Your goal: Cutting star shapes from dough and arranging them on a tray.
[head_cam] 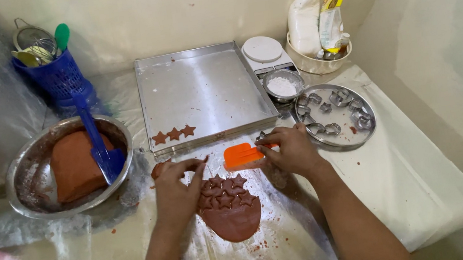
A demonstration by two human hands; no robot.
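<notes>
**Stars cut in the dough**

I see the dough sheet [232, 214] flat on the plastic-covered table [420, 182], star shapes pressed into its top. My left hand [175, 193] pinches a dough scrap at its upper edge; my right hand [290, 151] grips an orange scraper [242, 155] just above. Behind, the tray [201, 89] carries three stars [173, 134]; a bowl [27, 177] sits left

Plastic-covered table [296, 247] under rolled dough [233, 217]

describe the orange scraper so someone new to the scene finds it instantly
Start at the square metal baking tray at the centre back. Just in front of its near edge, above the flat brown dough sheet cut with stars, the right hand holds the orange scraper. It is the only orange thing on the counter.
</notes>
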